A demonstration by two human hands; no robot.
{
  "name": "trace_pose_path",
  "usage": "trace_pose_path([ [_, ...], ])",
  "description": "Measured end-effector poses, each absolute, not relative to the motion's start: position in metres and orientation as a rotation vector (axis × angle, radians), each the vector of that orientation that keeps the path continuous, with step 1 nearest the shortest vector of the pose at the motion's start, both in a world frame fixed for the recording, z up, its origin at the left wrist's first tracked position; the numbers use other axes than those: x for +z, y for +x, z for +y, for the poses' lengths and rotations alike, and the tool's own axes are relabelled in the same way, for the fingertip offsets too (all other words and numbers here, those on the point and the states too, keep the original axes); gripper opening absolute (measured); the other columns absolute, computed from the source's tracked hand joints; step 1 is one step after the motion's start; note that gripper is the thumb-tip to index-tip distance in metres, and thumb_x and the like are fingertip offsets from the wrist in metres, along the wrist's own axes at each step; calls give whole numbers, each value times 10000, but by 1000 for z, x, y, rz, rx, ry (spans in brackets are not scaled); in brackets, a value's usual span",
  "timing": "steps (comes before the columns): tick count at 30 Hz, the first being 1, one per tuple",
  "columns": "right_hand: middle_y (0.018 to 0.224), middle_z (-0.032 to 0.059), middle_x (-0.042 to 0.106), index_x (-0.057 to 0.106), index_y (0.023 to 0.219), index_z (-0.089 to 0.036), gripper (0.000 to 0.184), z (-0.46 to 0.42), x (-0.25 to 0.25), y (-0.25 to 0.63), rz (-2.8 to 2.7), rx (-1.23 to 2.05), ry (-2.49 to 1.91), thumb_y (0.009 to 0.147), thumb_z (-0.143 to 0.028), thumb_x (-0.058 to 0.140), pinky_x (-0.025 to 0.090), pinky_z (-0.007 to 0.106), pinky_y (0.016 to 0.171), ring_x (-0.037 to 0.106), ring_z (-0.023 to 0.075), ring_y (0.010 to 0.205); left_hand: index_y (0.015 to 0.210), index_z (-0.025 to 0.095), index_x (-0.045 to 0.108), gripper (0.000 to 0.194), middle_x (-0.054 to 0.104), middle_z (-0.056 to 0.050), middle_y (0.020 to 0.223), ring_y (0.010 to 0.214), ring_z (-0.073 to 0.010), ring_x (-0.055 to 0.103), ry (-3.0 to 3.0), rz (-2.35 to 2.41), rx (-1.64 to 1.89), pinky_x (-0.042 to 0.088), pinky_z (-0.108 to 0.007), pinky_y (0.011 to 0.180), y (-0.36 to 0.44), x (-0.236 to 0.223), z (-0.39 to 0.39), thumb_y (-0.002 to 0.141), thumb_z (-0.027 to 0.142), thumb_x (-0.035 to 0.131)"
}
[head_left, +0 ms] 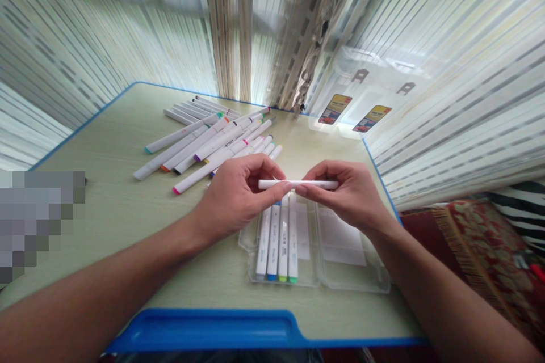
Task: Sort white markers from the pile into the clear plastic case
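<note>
A slim white plastic marker [298,184] lies level between the two hands, just above an open clear plastic case [353,283] near the middle of the tabletop. The left hand [238,195] comes in from 9 o'clock and the right hand [340,193] from 3 o'clock. Each is curled and grasping the marker between thumb and fingertips, neither released nor clenched into a fist, and the two thumbs nearly meet along its barrel. No coloured band shows on the marker from this view. The step in hand is this two-handed hold over the case. At 6 o'clock from the marker, four white markers with coloured ends [273,244] lie side by side in the case's left half, three of them showing blue, lime and green tips, while a white paper slip [340,244] lies in its right half. At 10 o'clock, a loose fan of white markers with pink, purple, orange and teal ends [221,144] spreads across the pale green tabletop [106,181]. A blue plastic lip [213,326] runs along its near edge at 6 o'clock. A fringed red patterned rug [485,255] lies at 4 o'clock, and clear plastic packets with yellow cards [335,109] hang at 1 o'clock against a striped sheer curtain [447,96].
</note>
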State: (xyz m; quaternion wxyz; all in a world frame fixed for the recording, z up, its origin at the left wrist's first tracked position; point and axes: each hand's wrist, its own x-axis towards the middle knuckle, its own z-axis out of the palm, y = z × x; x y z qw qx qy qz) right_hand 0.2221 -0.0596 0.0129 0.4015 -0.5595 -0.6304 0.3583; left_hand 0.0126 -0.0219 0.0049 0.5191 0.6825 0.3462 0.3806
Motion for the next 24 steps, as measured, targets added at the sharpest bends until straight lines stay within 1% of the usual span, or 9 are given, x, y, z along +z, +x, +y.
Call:
trace_pose_path([
  [4, 589, 12, 651, 744, 714, -160, 320, -59, 13, 222, -1590, 934, -1412, 674, -443, 888, 334, 224, 436, 490, 107, 498, 807, 143, 705, 86, 675, -14, 738, 653, -121, 590, 1638, 839, 908, 450, -198, 562, 13, 7, -23, 781, 203, 760],
  [7, 631, 23, 675, 760, 755, -159, 293, -58, 13, 222, -1557, 983, -1388, 719, -432, 861, 339, 228, 451, 506, 112, 523, 818, 146, 697, 109, 675, -16, 751, 621, -114, 596, 1564, 835, 922, 459, -197, 541, 13, 8, -24, 800, 240, 749],
  [12, 649, 17, 678, 792, 866, -155, 267, -56, 13, 223, -1439, 1067, -1328, 769, -400, 827, 323, 225, 433, 468, 93, 493, 856, 150, 694, 125, 626, 19, 624, 489, -93, 552, 1454, 920, 976, 408, -191, 456, 11, 10, -20, 809, 254, 743],
  [17, 764, 44, 738, 805, 1011, -172, 249, -55, 13, 225, -1421, 1139, -1245, 851, -356, 757, 417, 238, 469, 505, 90, 500, 891, 157, 699, 130, 604, 28, 586, 490, -87, 535, 1252, 921, 1123, 409, -192, 473, 11, 9, -14, 805, 244, 745],
  [20, 870, 62, 762, 779, 1130, -185, 278, -56, 13, 225, -1460, 1215, -1187, 901, -325, 703, 459, 243, 504, 530, 88, 526, 875, 156, 698, 112, 579, 35, 603, 503, -78, 513, 1120, 877, 1187, 404, -190, 476, 13, 10, -13, 790, 214, 743],
  [22, 931, 72, 766, 752, 1196, -192, 308, -57, 13, 224, -1503, 1269, -1169, 926, -318, 673, 457, 236, 496, 531, 86, 537, 825, 152, 699, 75, 561, 36, 617, 497, -69, 493, 1051, 850, 1221, 385, -188, 463, 14, 12, -13, 784, 202, 737],
  [24, 948, 71, 766, 745, 1209, -200, 311, -58, 13, 223, -1555, 1285, -1173, 928, -310, 672, 425, 224, 468, 506, 80, 530, 803, 150, 709, 72, 554, 32, 625, 494, -66, 486, 1020, 834, 1237, 372, -192, 454, 14, 13, -14, 791, 216, 735],
])
